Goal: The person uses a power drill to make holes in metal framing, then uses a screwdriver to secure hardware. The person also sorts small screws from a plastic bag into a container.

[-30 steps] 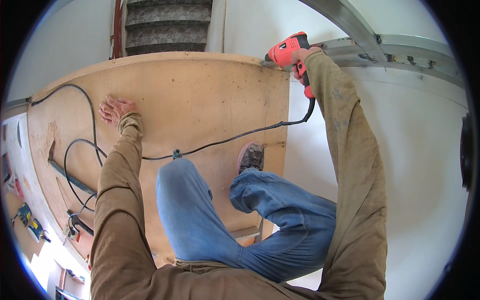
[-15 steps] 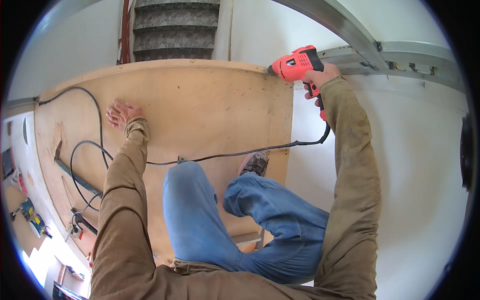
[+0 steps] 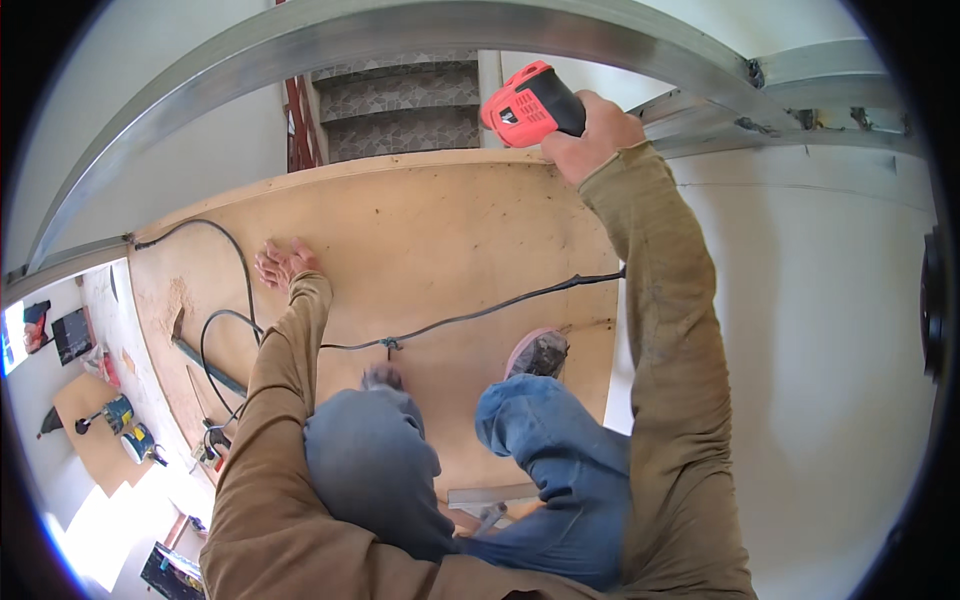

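A red and black corded power drill (image 3: 527, 106) is gripped in my right hand (image 3: 605, 138), beyond the far edge of a plywood board (image 3: 430, 230) near its right corner. The drill's body tips up and away, so its chuck and bit do not show, and my hand and sleeve cover its handle. On the left part of the board my left hand (image 3: 287, 264) lies palm down with its fingers apart, holding nothing. A black power cord (image 3: 500, 305) runs across the plywood past my right sleeve, with loops near my left forearm.
A curved-looking metal beam (image 3: 400, 28) crosses above the board. Beyond its far edge are stone-patterned stairs (image 3: 400, 130). A hammer-like tool (image 3: 207, 366) lies by the cord loops. Tins (image 3: 137, 440) stand lower at left; a white wall (image 3: 800, 350) is at right.
My right hand has lifted the drill away from the board's far right corner and tilted it up. My left hand stays on the plywood. My view has shifted, bringing more of the beam in.
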Motion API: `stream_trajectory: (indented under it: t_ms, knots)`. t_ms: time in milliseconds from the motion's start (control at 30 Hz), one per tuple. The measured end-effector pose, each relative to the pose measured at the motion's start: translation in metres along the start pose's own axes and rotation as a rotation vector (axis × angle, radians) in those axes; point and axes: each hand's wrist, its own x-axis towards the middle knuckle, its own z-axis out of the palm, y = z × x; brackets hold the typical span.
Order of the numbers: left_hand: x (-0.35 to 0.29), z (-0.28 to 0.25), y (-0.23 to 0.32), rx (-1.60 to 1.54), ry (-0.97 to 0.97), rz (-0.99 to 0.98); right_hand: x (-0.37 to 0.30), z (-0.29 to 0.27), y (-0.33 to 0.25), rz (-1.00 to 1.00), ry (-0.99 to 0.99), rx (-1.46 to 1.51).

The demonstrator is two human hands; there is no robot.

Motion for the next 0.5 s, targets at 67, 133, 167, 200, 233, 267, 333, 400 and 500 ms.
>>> stream_trajectory:
  t_ms: [67,133,167,200,233,267,333,400,500]
  knots:
    - [0.012,0.005,0.009,-0.013,-0.001,0.022,-0.001,-0.006,0.003,-0.028,0.087,-0.027]
    - [0.02,0.014,-0.003,0.116,-0.078,-0.054,0.0,-0.009,0.006,-0.028,0.04,-0.11]
    - [0.038,0.013,-0.012,0.098,-0.066,-0.039,-0.001,-0.01,0.004,-0.023,0.064,-0.103]
    - [0.067,0.007,-0.02,0.077,-0.339,0.003,-0.002,-0.015,-0.003,-0.043,0.042,-0.133]
    - [0.087,-0.006,-0.015,0.069,-0.621,0.058,-0.005,-0.018,-0.008,-0.052,0.009,-0.162]
    - [0.098,-0.03,0.019,-0.214,-0.58,0.362,-0.007,-0.02,-0.01,-0.034,-0.022,-0.186]
    - [0.103,-0.071,0.126,-0.904,-0.822,0.547,-0.01,-0.022,-0.01,0.023,-0.038,-0.183]
    - [0.076,-0.166,0.25,-1.119,-1.16,0.73,-0.013,-0.023,-0.006,0.043,-0.012,-0.218]
    - [0.032,-0.19,0.383,-1.179,-1.331,0.99,-0.012,-0.022,0.022,0.058,0.053,-0.229]
